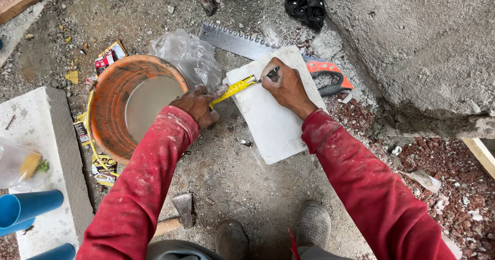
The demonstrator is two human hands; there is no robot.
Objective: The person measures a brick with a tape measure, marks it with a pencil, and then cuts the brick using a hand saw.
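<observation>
Your left hand (pixel 198 105) pinched the yellow tape measure (pixel 233 90) at the white block's (pixel 273 120) left edge. Your right hand (pixel 285 84) gripped a dark marker (pixel 273 73) on the block's top; its tip was hidden. Behind the block, a saw (pixel 237 42) lay partly covered.

Tape measure (pixel 234 88): yellow blade pulled out flat, lying across the slab's left edge near its upper end, your left hand (pixel 198 105) pinning one end
Slab (pixel 273 105): white rectangular block, flat on the dusty floor, tilted diagonally
Marker (pixel 272 73): dark, gripped in your right hand (pixel 286 87), tip on the slab by the tape
</observation>
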